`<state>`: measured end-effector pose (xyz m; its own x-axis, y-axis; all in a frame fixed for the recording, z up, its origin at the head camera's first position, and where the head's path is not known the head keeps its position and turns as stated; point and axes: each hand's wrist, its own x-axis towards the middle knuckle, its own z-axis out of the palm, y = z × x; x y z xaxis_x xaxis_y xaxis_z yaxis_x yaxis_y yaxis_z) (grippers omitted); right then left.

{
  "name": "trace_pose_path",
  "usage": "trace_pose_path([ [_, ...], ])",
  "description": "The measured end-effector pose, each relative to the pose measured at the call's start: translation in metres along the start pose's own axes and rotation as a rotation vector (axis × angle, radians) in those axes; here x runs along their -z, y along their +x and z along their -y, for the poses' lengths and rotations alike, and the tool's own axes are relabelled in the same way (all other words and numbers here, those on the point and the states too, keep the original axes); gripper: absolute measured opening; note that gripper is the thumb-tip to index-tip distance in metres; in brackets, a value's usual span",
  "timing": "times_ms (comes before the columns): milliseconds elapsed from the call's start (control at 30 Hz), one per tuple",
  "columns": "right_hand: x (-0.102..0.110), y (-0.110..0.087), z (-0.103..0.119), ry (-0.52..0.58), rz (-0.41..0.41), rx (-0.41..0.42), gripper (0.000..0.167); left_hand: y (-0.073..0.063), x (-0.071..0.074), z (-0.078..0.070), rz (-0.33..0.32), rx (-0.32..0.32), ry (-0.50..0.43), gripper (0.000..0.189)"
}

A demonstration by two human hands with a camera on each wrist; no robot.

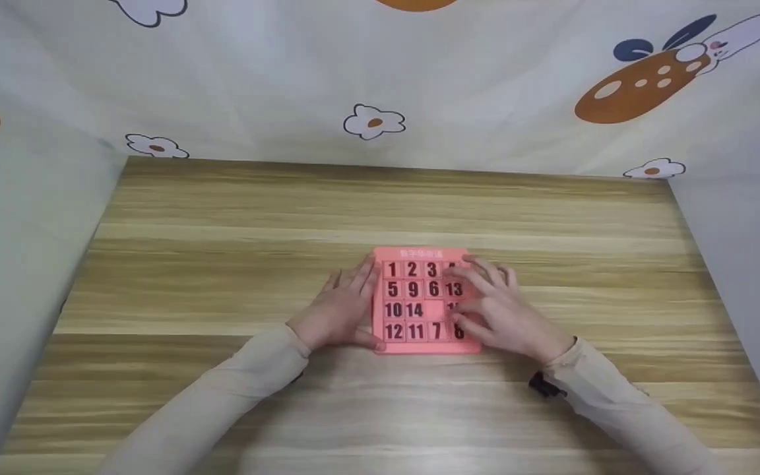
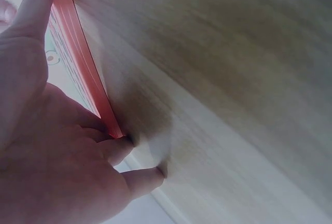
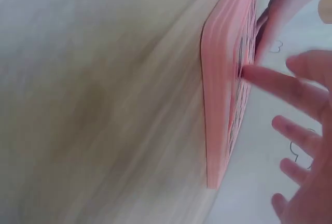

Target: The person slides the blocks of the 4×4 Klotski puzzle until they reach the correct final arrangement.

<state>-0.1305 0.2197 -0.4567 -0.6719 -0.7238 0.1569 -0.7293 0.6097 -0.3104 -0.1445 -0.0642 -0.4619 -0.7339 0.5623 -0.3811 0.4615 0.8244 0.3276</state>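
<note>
A pink number sliding puzzle lies flat on the table, its bare slot in the third row, third column. Along its left edge rests my left hand, thumb at the near corner and fingers extended toward the far end; the left wrist view shows fingertips reaching down to the wood. Over the right-hand column spreads my right hand. In the right wrist view, its index finger touches the puzzle's face while other fingers stay raised. The 4 tile and the third-row right tile are partly hidden by fingers.
The wood-grain table extends around the puzzle on all sides. Behind it hangs a pale cloth with flowers and a carrot printed on it; pale walls rise at left and right. A black strap shows at the right wrist.
</note>
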Motion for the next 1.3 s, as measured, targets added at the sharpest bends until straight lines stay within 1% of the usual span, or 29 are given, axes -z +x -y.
trace_pose_path([
  [67, -0.001, 0.001, 0.0, -0.006, -0.017, 0.002, 0.012, 0.0, 0.0, 0.0, 0.002, 0.002, 0.003, 0.129],
  [100, -0.002, 0.001, 0.001, -0.007, -0.013, 0.012, 0.014, 0.0, 0.0, -0.001, 0.002, 0.003, 0.003, 0.129],
  [233, -0.009, 0.006, 0.006, -0.009, 0.048, 0.067, 0.035, 0.0, -0.001, -0.001, 0.0, 0.006, 0.013, 0.13],
  [300, -0.011, 0.007, 0.008, -0.012, 0.085, 0.071, 0.04, 0.0, -0.001, -0.001, -0.004, 0.003, 0.007, 0.13],
  [400, -0.009, 0.008, 0.009, -0.02, 0.095, 0.041, 0.032, 0.001, -0.001, -0.001, -0.002, 0.003, 0.003, 0.129],
  [500, -0.006, 0.009, 0.006, 0.001, 0.053, -0.006, 0.022, 0.001, -0.001, -0.001, 0.002, 0.008, 0.001, 0.13],
  [533, -0.006, 0.009, 0.006, 0.007, 0.042, -0.015, 0.021, 0.001, -0.001, -0.001, 0.002, 0.009, 0.002, 0.13],
  [567, -0.006, 0.01, 0.005, 0.017, 0.039, -0.024, 0.023, 0.0, -0.001, -0.001, 0.002, 0.01, 0.001, 0.13],
  [633, -0.009, 0.014, 0.005, 0.03, 0.04, -0.033, 0.032, 0.0, 0.0, -0.001, 0.0, 0.01, -0.001, 0.13],
  [700, -0.012, 0.018, 0.006, 0.025, 0.054, -0.042, 0.041, 0.0, 0.0, -0.001, -0.005, 0.007, -0.006, 0.13],
  [767, -0.014, 0.021, 0.008, 0.009, 0.063, -0.04, 0.045, -0.001, -0.001, -0.001, -0.008, 0.003, -0.012, 0.13],
  [833, -0.015, 0.023, 0.01, 0.003, 0.063, -0.022, 0.043, -0.001, -0.002, 0.0, -0.012, -0.002, -0.018, 0.13],
  [967, -0.013, 0.02, 0.014, 0.017, 0.066, 0.034, 0.034, -0.001, -0.003, 0.0, -0.01, -0.002, -0.023, 0.131],
  [1000, -0.013, 0.02, 0.015, 0.023, 0.061, 0.032, 0.032, -0.001, -0.003, 0.0, -0.009, 0.0, -0.02, 0.131],
  [1067, -0.012, 0.017, 0.014, 0.013, 0.029, 0.004, 0.029, -0.001, -0.002, 0.0, -0.006, 0.004, -0.016, 0.131],
  [1200, -0.01, 0.015, 0.01, -0.027, -0.057, -0.09, 0.022, -0.001, -0.001, 0.0, 0.001, 0.008, -0.014, 0.131],
  [1233, -0.01, 0.014, 0.009, -0.038, -0.063, -0.1, 0.022, -0.001, -0.001, 0.0, 0.002, 0.009, -0.014, 0.131],
  [1300, -0.011, 0.014, 0.008, -0.037, -0.032, -0.095, 0.028, 0.0, 0.0, -0.001, 0.009, 0.015, -0.015, 0.131],
])
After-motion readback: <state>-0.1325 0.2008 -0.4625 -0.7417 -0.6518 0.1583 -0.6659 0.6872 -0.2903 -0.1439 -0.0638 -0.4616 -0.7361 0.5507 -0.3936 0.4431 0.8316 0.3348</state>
